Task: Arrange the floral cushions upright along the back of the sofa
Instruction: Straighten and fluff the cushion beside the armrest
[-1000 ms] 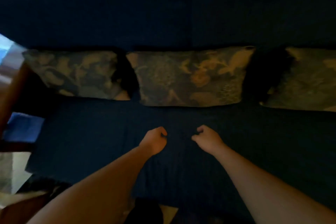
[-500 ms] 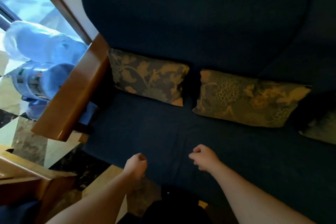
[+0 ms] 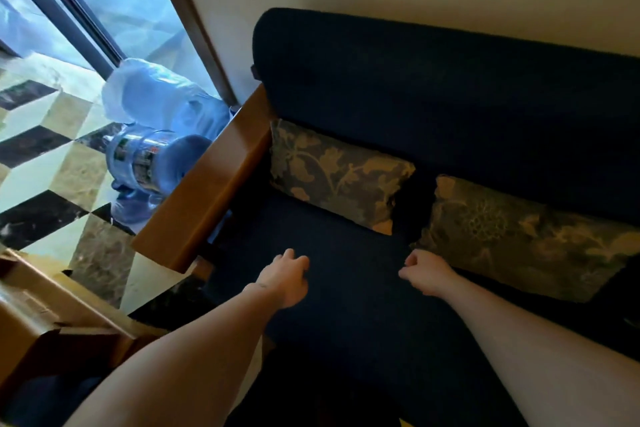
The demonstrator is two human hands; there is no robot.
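Note:
Two floral cushions lean against the back of a dark blue sofa [image 3: 433, 90]. The left cushion [image 3: 332, 173] sits by the wooden armrest. The second cushion [image 3: 519, 236] lies to its right, running off the frame edge. My left hand [image 3: 285, 279] hovers over the seat with fingers curled and nothing in it. My right hand [image 3: 426, 272] is a loose fist, empty, just in front of the second cushion's lower left corner.
A wooden armrest [image 3: 204, 184] borders the sofa on the left. Beyond it a large water bottle [image 3: 145, 159] and a plastic bag [image 3: 152, 97] stand on a chequered floor by a glass door. Wooden furniture [image 3: 41, 319] is at the lower left.
The view has swung left and up, bringing the armrest, floor and window in; the third cushion on the right has left the frame. Both hands stay empty over the seat.

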